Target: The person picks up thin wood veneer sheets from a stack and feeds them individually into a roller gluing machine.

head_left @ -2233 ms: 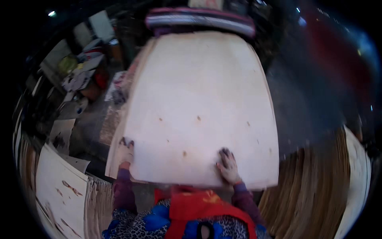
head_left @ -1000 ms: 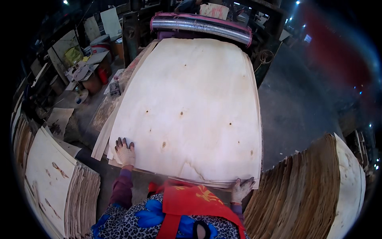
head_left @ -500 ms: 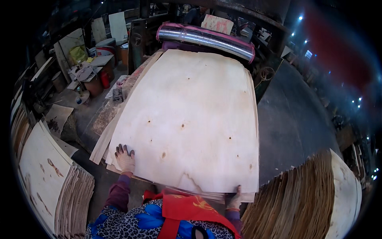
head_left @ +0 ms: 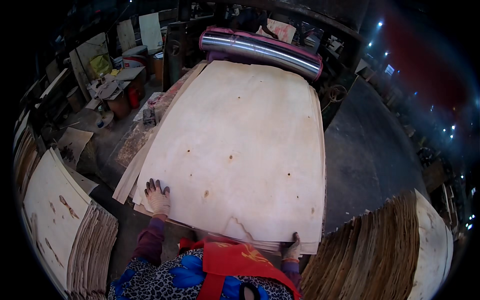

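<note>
A large pale wood veneer sheet (head_left: 250, 135) with small brown knots lies on top of a stack in front of me. My left hand (head_left: 158, 198), in a light glove with dark fingertips, rests flat on its near left corner, fingers spread. At the near right edge, my right hand (head_left: 292, 248), also gloved, has one digit over the top of the sheet. Its other fingers are partly hidden at the edge, and it appears to grip the sheet there.
Beyond the sheet runs a shiny metal roller (head_left: 260, 49) with pink ends. A veneer stack (head_left: 92, 245) stands at my left, another (head_left: 365, 245) at my right. Back left are a red cylinder (head_left: 133, 97) and tubs. A handwheel (head_left: 335, 93) sits right of the roller. Another person's arm shows behind the roller.
Both hands keep nearly the same places on the sheet, and the view has shifted slightly. Behind the roller, the other person's arm has come further into sight.
</note>
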{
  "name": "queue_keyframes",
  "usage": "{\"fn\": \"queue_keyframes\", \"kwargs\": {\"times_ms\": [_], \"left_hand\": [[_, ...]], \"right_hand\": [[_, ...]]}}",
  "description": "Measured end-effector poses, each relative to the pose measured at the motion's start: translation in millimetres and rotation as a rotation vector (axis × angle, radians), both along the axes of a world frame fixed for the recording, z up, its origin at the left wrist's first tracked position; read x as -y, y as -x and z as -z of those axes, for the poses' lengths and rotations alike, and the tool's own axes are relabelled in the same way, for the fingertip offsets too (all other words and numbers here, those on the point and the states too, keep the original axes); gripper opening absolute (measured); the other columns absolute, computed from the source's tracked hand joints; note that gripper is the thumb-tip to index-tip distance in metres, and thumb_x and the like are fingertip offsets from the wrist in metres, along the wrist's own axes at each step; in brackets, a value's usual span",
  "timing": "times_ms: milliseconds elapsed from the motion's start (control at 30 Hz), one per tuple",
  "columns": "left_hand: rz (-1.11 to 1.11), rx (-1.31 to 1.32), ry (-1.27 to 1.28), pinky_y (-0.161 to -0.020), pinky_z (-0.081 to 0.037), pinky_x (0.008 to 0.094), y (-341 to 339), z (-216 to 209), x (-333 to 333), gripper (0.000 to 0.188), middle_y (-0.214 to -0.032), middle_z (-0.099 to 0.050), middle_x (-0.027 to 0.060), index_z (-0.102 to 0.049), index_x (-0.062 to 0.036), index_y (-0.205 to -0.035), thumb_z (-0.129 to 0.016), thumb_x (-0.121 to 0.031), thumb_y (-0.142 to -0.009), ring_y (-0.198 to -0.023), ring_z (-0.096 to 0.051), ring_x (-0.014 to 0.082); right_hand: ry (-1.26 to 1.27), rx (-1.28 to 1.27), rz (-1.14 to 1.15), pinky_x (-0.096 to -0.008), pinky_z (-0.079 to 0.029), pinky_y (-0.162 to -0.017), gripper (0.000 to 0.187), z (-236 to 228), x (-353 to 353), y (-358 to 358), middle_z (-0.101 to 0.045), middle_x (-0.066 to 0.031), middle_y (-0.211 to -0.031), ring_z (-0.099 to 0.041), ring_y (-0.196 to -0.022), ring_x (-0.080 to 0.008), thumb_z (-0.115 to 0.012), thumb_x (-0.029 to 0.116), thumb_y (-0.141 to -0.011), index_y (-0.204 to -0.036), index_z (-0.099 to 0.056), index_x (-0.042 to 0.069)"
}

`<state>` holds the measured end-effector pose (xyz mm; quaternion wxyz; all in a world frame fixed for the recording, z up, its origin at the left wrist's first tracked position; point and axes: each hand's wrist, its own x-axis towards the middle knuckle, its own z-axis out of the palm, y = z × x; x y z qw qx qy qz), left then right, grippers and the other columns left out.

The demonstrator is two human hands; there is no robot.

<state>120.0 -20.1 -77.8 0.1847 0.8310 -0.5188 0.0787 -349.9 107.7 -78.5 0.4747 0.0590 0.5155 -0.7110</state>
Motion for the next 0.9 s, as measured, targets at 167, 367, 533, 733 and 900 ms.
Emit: {"fn": "queue_keyframes", "kwargs": {"times_ms": [167,367,533,733,900], "left_hand": [[-0.011,-0.024,-0.010,-0.101,-0.020,0.0441,-7.4,3.8,-2.3,0.051,-0.132,-0.031,0.0140,-0.044,-0.0062,-0.119,-0.053,-0.033,-0.076,-0.122,-0.027,0.0304],[0.005,-0.017,0.054,-0.100,-0.020,0.0445,-0.4,5.3,2.9,0.051,-0.130,-0.033,0.0152,-0.044,-0.0059,-0.117,-0.055,-0.031,-0.074,-0.122,-0.027,0.0322],[-0.008,-0.082,0.053,-0.101,-0.019,0.0444,-0.2,-8.9,-7.2,0.049,-0.131,-0.033,0.0147,-0.045,-0.0073,-0.116,-0.055,-0.031,-0.075,-0.123,-0.026,0.0315],[-0.013,-0.100,0.034,-0.102,-0.018,0.0436,3.6,-10.8,-4.4,0.049,-0.132,-0.031,0.0139,-0.045,-0.0082,-0.116,-0.054,-0.033,-0.075,-0.124,-0.025,0.0301],[-0.037,-0.102,0.053,-0.101,-0.019,0.0442,-5.9,-9.3,-11.8,0.050,-0.131,-0.033,0.0142,-0.045,-0.0080,-0.117,-0.055,-0.032,-0.074,-0.124,-0.026,0.0306]], "right_hand": [[-0.013,-0.331,-0.077,-0.0275,-0.039,-0.054,0.026,12.1,-3.6,-2.9,-0.054,-0.0005,-0.081,-0.050,-0.069,-0.0171,-0.056,0.034,-0.075,-0.091,-0.054,0.014],[0.001,-0.287,-0.106,-0.0313,-0.038,-0.056,0.028,26.2,-6.5,9.7,-0.056,-0.0002,-0.085,-0.051,-0.073,-0.0157,-0.050,0.037,-0.078,-0.095,-0.054,0.015],[0.059,-0.322,-0.113,-0.0338,-0.040,-0.069,0.042,18.2,-4.9,1.7,-0.054,-0.0010,-0.103,-0.050,-0.090,-0.0189,-0.047,0.045,-0.080,-0.108,-0.051,0.015],[-0.004,-0.583,-0.143,-0.0371,-0.034,-0.086,0.054,17.0,-7.2,5.6,-0.044,-0.0088,-0.119,-0.042,-0.107,-0.0242,-0.050,0.038,-0.078,-0.122,-0.035,0.010],[-0.114,-0.718,-0.202,-0.0397,-0.031,-0.092,0.054,19.7,-1.3,2.9,-0.039,-0.0102,-0.125,-0.039,-0.112,-0.0248,-0.046,0.036,-0.081,-0.127,-0.029,0.011]]}}
